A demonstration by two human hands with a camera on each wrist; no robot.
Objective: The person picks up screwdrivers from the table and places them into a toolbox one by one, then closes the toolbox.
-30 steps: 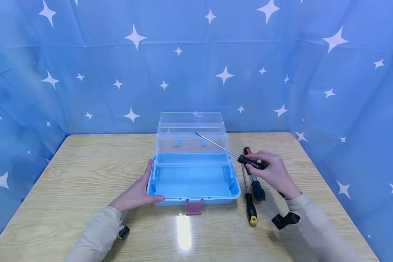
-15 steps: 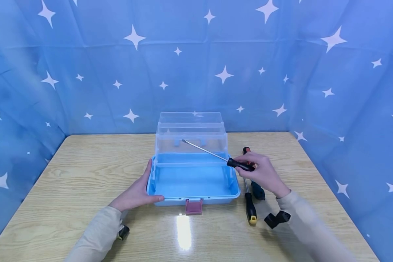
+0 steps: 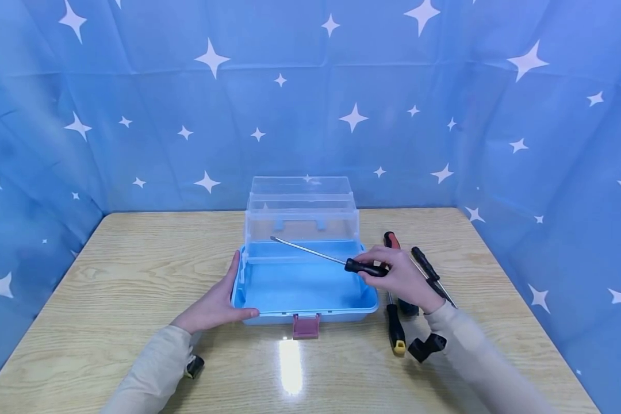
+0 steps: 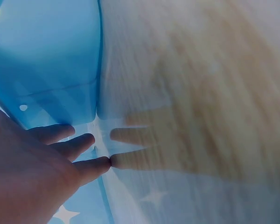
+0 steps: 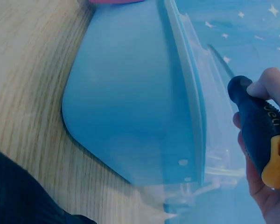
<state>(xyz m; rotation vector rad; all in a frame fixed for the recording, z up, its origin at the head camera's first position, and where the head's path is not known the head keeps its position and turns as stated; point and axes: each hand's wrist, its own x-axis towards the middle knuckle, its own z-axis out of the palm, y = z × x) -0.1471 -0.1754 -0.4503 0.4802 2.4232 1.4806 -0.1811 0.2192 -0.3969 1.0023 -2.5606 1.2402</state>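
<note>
A light-blue plastic toolbox stands mid-table with its clear lid raised at the back and a purple latch in front. My left hand rests against its left side, thumb along the front corner; in the left wrist view, straight fingers lie beside the blue wall. My right hand pinches a screwdriver by its black handle, over the box's right rim. Its long shaft points left across the opening, slightly tip-up. The right wrist view shows the handle's orange-yellow end.
Right of the box lie several more tools: a screwdriver with a black handle and yellow end, a red-and-black handle, a black handle and a dark one partly under my right hand. A starry blue curtain hangs around the table.
My right hand has carried the screwdriver left and slightly down, from above the other tools to over the box. The left hand has stayed at the box's side.
</note>
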